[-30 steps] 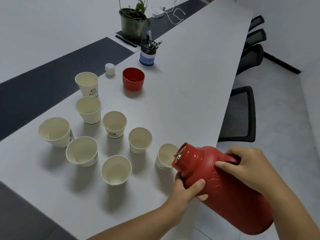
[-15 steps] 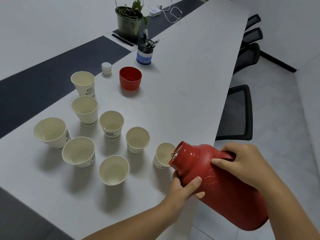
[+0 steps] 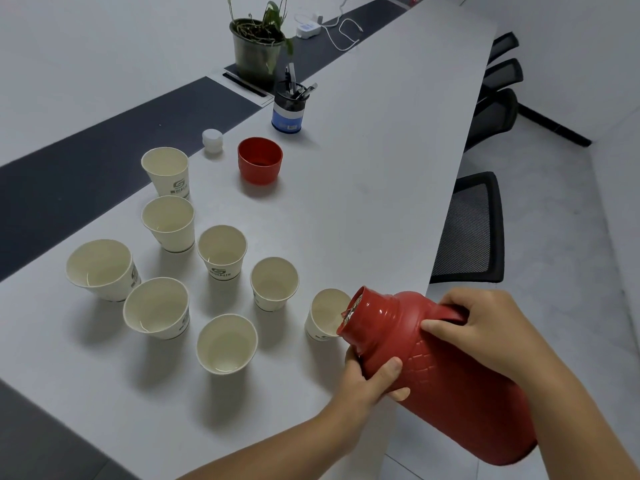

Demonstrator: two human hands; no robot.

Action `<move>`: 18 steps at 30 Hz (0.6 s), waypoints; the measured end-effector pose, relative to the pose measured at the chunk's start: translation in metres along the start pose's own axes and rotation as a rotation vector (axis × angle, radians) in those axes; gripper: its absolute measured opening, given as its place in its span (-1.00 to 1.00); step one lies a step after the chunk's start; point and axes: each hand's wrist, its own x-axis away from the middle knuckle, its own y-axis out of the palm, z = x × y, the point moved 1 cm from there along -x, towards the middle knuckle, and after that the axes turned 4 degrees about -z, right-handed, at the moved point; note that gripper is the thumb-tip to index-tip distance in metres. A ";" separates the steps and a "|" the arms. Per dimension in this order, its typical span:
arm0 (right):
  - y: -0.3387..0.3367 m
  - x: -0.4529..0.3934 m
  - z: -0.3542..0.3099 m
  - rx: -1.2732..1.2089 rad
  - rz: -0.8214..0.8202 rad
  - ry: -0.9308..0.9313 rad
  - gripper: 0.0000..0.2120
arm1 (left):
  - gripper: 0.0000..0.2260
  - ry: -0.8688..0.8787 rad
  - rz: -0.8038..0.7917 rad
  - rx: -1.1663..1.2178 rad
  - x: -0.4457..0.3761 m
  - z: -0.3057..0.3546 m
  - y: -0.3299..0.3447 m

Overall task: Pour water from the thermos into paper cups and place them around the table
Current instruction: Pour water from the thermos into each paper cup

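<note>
Pouring grip: the red thermos (image 3: pixel 446 368) is held in both hands and tipped far over, its open mouth lowered to the rim of the nearest paper cup (image 3: pixel 327 315).
Right hand (image 3: pixel 485 330): fingers are wrapped round the handle by the shoulder, thumb laid on the body; the weight is judged to be carried here.
Left hand (image 3: pixel 367 375): the neck is cupped from below with the thumb pressed on the front, apparently to steady the mouth and set the tilt.
Thermos position: the mouth hangs over the table's right edge, while the body reaches out beyond that edge above the floor.
Thermos surface: glossy red plastic, ribbed at the neck, quilted in diamonds on the body; a silvery liner shows inside the mouth.
Cup being filled: it stands close to the right edge, nearest the thermos; whether water is flowing cannot be told.
Other paper cups (image 3: pixel 221 252): seven tapered cream cups with printed logos are clustered toward the table's left side, well apart from the edge, seemingly staged for filling in turn.
Thermos cap (image 3: pixel 259 161): a red cup-shaped cap is set open side up farther along the table, a small white stopper (image 3: pixel 212 140) beside it.
Table (image 3: pixel 381 168): matte pale grey top.
</note>
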 end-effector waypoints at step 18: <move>-0.001 0.000 0.002 0.006 -0.009 -0.010 -0.82 | -0.40 -0.008 -0.011 -0.011 -0.002 -0.003 -0.001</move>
